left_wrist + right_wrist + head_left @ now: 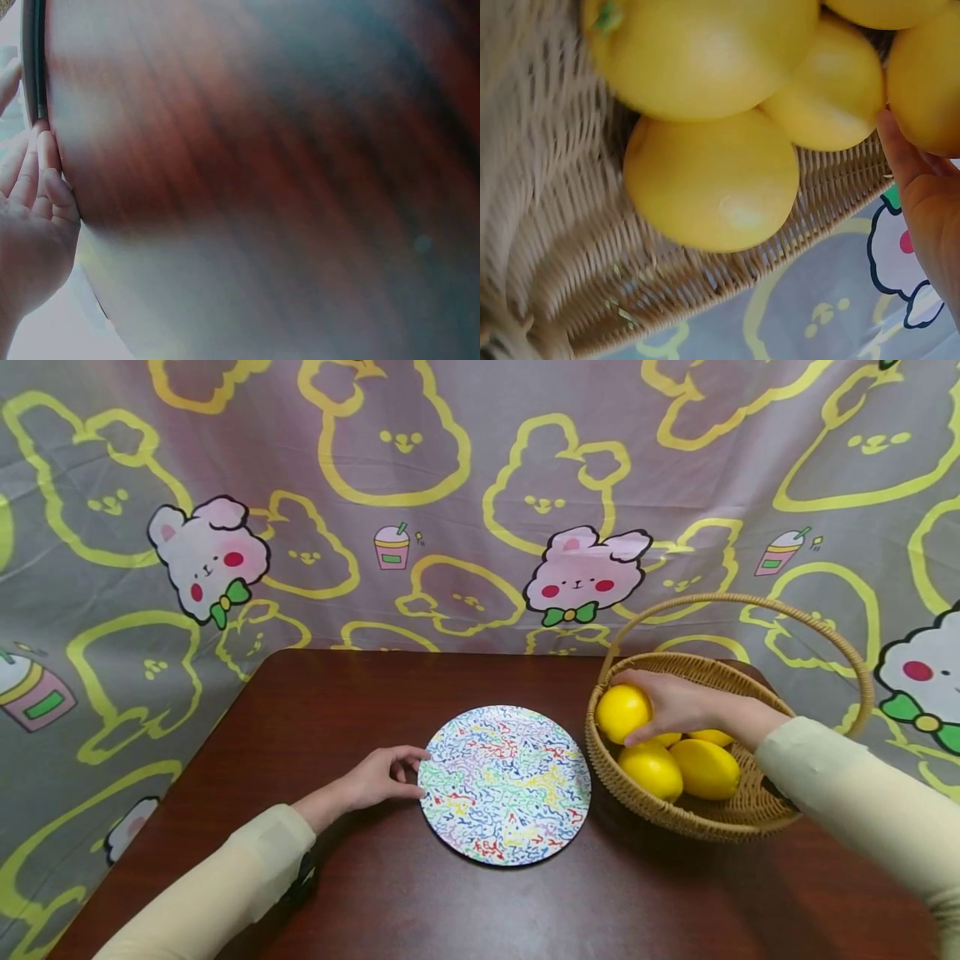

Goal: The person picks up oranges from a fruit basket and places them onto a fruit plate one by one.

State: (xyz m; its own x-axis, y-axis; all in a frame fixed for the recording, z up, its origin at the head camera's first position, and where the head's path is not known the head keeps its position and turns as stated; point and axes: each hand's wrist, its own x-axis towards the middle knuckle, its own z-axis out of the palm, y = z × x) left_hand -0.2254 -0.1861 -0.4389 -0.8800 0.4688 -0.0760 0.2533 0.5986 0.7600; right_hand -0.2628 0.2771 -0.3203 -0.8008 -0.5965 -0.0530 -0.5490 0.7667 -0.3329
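My left hand (pixel 378 779) holds the left rim of a round plate (pixel 506 789) patterned with multicoloured squiggles, thumb and fingertips at its edge. In the left wrist view, the left hand (pixel 34 232) meets the plate's dark edge at far left. Inside a wicker basket (pixel 697 827), my right hand (pixel 675 700) grips a round yellow lemon (pixel 622 712) against the basket's left side. Other lemons lie below it, among them a rounder lemon (pixel 651 772) and a longer lemon (pixel 703 769). The right wrist view shows the right hand's fingers (pixel 904 154) against the gripped lemon (pixel 930 82).
A dark red-brown table (pixel 315 718) carries the plate and basket. The basket's tall arched handle (pixel 750 600) rises over its right part. Behind the table hangs a grey-pink cloth (pixel 465 535) printed with cartoon rabbits.
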